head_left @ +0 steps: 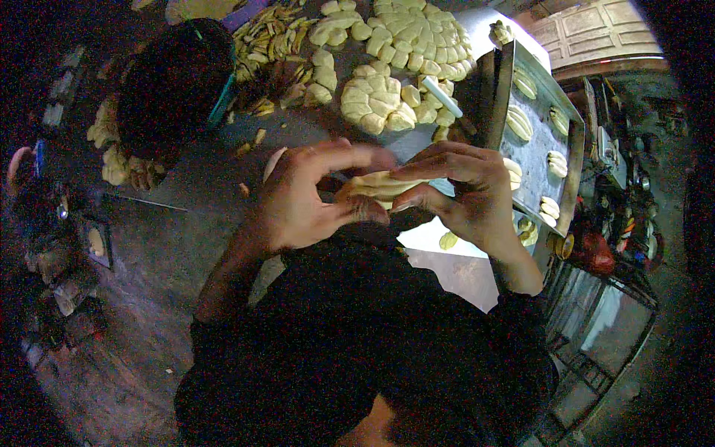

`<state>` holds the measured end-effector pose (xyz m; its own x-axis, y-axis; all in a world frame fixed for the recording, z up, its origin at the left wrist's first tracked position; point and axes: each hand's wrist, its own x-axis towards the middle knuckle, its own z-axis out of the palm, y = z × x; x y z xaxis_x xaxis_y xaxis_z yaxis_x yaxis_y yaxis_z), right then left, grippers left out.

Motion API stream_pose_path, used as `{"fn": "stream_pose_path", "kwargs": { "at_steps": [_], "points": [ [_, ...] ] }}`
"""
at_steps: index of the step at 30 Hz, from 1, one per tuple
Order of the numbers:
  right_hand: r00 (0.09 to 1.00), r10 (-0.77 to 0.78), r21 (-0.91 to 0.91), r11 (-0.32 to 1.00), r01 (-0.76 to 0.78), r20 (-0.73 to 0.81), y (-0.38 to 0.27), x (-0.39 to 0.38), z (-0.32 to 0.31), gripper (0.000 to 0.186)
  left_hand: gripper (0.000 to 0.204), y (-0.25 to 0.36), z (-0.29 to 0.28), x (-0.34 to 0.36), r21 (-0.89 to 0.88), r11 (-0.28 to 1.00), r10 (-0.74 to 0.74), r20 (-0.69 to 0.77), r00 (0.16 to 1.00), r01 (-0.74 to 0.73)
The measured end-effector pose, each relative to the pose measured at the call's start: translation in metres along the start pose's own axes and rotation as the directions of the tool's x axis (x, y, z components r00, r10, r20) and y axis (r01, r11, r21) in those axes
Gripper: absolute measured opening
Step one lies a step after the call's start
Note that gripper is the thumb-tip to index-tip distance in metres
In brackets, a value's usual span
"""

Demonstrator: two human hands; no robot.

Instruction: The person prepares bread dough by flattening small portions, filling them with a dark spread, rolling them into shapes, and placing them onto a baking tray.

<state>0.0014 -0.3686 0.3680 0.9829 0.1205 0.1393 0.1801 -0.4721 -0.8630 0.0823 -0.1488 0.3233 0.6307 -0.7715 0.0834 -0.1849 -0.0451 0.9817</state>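
Note:
I hold a pale dough piece point(372, 190) between both hands at the middle of the view, over the table's near edge. My left hand point(313, 194) curls round its left end, fingers bent. My right hand point(462, 194) pinches its right end between thumb and fingers. Beyond them lie clustered dough portions point(372, 100), a larger dough mound point(417, 37), loose sliced pieces point(264, 41) and a white scraper point(439, 94). To the right a metal tray point(540, 167) bears several shaped dough pieces point(519, 123).
A large dark container point(167, 93) stands on the table point(149, 194) at the upper left. A metal rack point(588, 343) and mixed clutter point(625, 231) are at the right. More dim items point(67, 290) sit along the left, and a paneled door point(581, 33) is at the upper right.

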Motion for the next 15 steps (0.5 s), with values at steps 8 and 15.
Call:
{"fn": "stream_pose_path", "kwargs": {
  "at_steps": [8, 15],
  "points": [
    [0.749, 0.639, 0.37, 0.662, -0.652, 0.175, 0.076, -0.002, 0.039, 0.026, 0.029, -0.102, 0.013, 0.029, 0.053, 0.996, -0.07, 0.056, 0.996, 0.067],
    [0.729, 0.676, 0.054, 0.729, -0.683, 0.107, 0.148, -0.078, 0.069, 0.015, 0.025, -0.181, 0.063, 0.009, -0.051, 0.965, -0.236, 0.264, 0.935, 0.258]
  ]
}}
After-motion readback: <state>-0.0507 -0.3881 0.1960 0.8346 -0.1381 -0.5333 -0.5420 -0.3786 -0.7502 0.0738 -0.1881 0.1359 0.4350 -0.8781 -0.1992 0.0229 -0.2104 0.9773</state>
